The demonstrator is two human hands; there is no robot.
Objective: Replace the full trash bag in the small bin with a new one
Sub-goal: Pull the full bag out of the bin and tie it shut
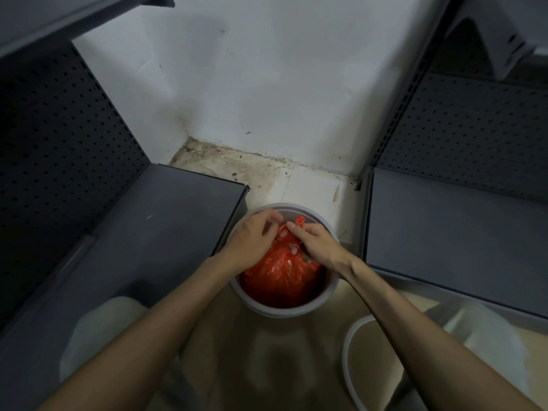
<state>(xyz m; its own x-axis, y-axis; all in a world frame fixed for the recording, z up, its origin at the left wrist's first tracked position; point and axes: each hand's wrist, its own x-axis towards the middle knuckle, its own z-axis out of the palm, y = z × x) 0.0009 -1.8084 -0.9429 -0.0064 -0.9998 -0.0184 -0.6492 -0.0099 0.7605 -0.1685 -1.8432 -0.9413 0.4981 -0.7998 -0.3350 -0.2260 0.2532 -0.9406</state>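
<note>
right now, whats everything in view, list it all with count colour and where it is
small round grey plastic bin: one, grey, on the floor between the two shelf units, at the centre
red plastic trash bag: one, red, inside the bin, its top gathered up between the hands
white ring-shaped bin rim: one, white, on the floor at lower right of the bin
dark grey metal shelf units with pegboard backs: two, dark grey, one on each side of the bin
white painted wall: one, white, behind the bin
beige tiled floor: beige, stained near the wall
left hand: one, pinching the bag's top
right hand: one, gripping the bag's top
</note>
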